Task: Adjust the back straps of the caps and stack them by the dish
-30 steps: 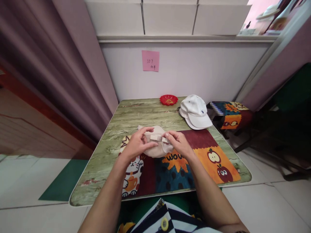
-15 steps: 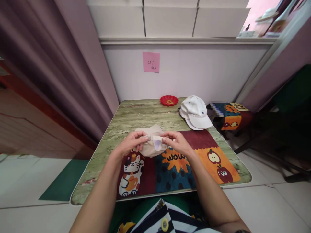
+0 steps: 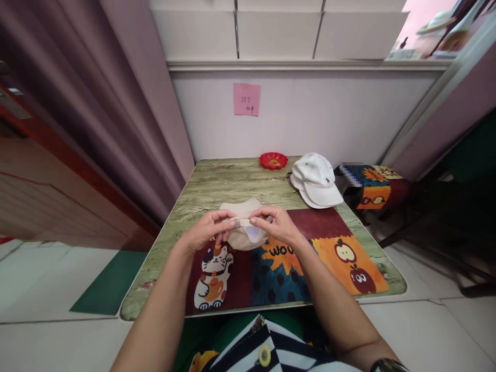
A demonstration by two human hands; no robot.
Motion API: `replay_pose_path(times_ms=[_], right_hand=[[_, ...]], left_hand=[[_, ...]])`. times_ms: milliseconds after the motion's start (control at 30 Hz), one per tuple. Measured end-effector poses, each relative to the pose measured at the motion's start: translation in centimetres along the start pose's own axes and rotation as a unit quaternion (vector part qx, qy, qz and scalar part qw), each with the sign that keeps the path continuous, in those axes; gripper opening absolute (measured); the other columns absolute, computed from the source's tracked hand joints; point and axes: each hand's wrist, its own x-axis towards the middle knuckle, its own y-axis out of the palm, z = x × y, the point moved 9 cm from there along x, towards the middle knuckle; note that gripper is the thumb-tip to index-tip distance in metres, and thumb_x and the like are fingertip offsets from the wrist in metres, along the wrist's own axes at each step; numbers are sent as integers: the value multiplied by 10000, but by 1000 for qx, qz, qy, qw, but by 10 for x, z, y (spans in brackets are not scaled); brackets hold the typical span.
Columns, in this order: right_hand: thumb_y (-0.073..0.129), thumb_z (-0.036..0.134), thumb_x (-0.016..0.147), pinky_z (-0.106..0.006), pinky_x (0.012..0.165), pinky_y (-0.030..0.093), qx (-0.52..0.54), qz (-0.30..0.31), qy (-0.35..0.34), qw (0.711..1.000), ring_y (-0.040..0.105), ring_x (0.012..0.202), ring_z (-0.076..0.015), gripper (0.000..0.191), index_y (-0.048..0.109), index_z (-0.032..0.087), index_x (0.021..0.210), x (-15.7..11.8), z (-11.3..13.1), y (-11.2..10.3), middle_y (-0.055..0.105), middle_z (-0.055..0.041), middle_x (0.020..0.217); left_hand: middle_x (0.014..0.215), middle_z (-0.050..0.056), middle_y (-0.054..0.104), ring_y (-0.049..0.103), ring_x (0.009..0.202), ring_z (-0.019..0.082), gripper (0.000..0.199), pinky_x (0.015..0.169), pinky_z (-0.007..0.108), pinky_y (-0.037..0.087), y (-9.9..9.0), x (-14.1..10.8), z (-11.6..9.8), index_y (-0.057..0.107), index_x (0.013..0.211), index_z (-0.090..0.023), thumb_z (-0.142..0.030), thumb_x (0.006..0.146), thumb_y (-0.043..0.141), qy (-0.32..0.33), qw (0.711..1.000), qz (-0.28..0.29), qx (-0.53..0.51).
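Note:
A beige cap (image 3: 241, 241) rests on the front part of the table, over the edge of a printed mat, its back strap and opening toward me and its brim pointing away. My left hand (image 3: 209, 228) pinches the left end of the strap between thumb and fingers. On the other side, my right hand (image 3: 276, 225) grips the strap with thumb and forefinger, close to the left fingertips. A pale lilac patch shows through the opening below the strap. My fingers partly cover the strap's fastening.
Stacked white caps (image 3: 315, 181) stand at the table's back right, near a red scalloped dish (image 3: 273, 160). The patterned mat (image 3: 279, 289) covers the table's front. A pink note (image 3: 247, 99) is stuck on the wall. A stool with a patterned cover (image 3: 374, 188) stands beyond the right edge.
My right hand has slid left along the strap, closer to my left hand. The left hand keeps its grip. The whole view has shifted slightly.

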Motion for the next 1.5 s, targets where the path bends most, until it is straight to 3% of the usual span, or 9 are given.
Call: replay_pose_path(times_ms=[300, 633, 933, 1033, 1200, 1300, 1500], right_hand=[[636, 303, 851, -254, 705, 382, -80, -16, -12, 997, 543, 649, -113, 198, 709, 185, 711, 0, 18, 2, 668, 23, 669], [634, 265, 825, -247, 693, 379, -94, -34, -5, 995, 529, 624, -105, 168, 673, 181, 685, 3, 14, 5, 660, 22, 666], [531, 544, 921, -233, 547, 323, 16, 5, 21, 1000, 467, 576, -113, 456, 680, 160, 725, -6, -22, -11, 532, 18, 606], [462, 624, 932, -244, 546, 360, 45, -10, 40, 998, 487, 565, -125, 562, 705, 155, 739, -5, -32, -12, 580, -4, 624], [478, 619, 927, -241, 557, 371, 54, -5, 39, 998, 489, 573, -123, 548, 716, 153, 762, -5, -33, -10, 580, -5, 630], [593, 561, 882, -233, 602, 382, 34, 12, 25, 999, 521, 631, -126, 434, 724, 158, 789, -7, -28, -12, 595, 4, 661], [827, 476, 684, -316, 866, 455, -30, 53, 16, 998, 648, 870, -194, 311, 765, 196, 803, -10, -26, -18, 724, -22, 876]], left_hand=[[542, -21, 598, 473, 405, 86, 367, 405, 185, 324, 9, 0, -13, 634, 966, -160, -484, 816, 717, -1, 999, 9, 43], [531, -24, 592, 468, 398, 78, 345, 403, 176, 321, 13, 2, -15, 643, 902, -153, -475, 805, 723, -2, 999, -14, 47], [470, -7, 575, 385, 352, 55, 280, 375, 173, 219, -7, 5, 10, 653, 826, -136, -391, 778, 755, -8, 998, -19, -68], [453, -8, 559, 384, 357, 53, 258, 385, 172, 205, -11, 5, 11, 663, 807, -129, -367, 769, 757, -5, 997, -24, -76], [445, -23, 522, 363, 368, 42, 242, 400, 173, 189, -15, 3, 12, 667, 753, -128, -346, 752, 772, 6, 996, -29, -84], [446, -31, 506, 355, 371, 38, 250, 404, 174, 184, -18, 2, 13, 663, 732, -131, -351, 749, 781, 11, 996, -38, -85], [492, -20, 535, 436, 415, 61, 259, 418, 173, 212, -19, -2, 15, 679, 772, -134, -362, 728, 794, 6, 997, -25, -79]])
